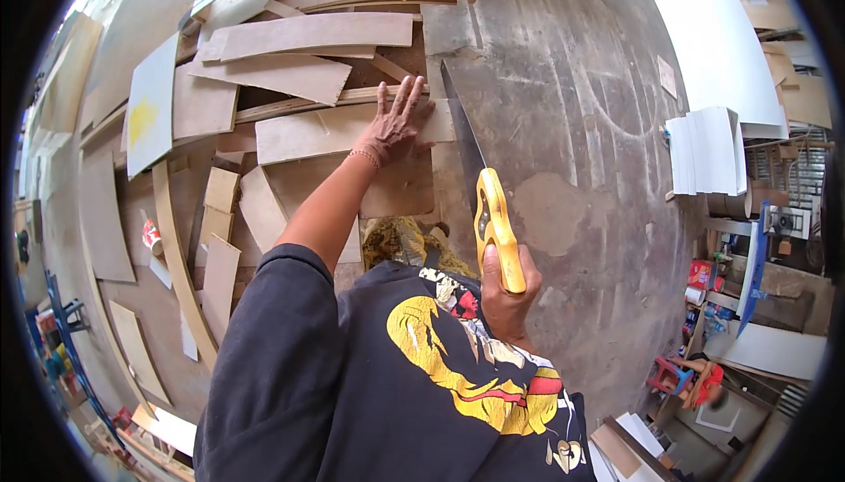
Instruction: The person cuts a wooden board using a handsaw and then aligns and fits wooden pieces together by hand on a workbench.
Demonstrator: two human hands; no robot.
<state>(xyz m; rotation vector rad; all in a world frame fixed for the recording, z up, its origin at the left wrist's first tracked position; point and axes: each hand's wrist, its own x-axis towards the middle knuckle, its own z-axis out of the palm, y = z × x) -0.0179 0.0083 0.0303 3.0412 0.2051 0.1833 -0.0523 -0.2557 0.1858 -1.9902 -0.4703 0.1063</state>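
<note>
A handsaw with a yellow handle [498, 227] is gripped in my right hand [510, 299], low in the middle of the head view. Its dark blade points up and away, beside the right end of a pale wooden board [317, 132]. My left hand [399, 119] lies with spread fingers on that board near its right end, holding nothing. Whether the blade's teeth touch the wood cannot be made out. Just beyond my left hand are more boards, among them a long curved-edged plank [317, 35].
Loose plywood strips [185, 262] and a white panel with a yellow stain [151, 108] lie at left. White sheets [707, 152] are stacked at right. Another person in red [707, 385] is at the lower right, near a blue and red stool [671, 376].
</note>
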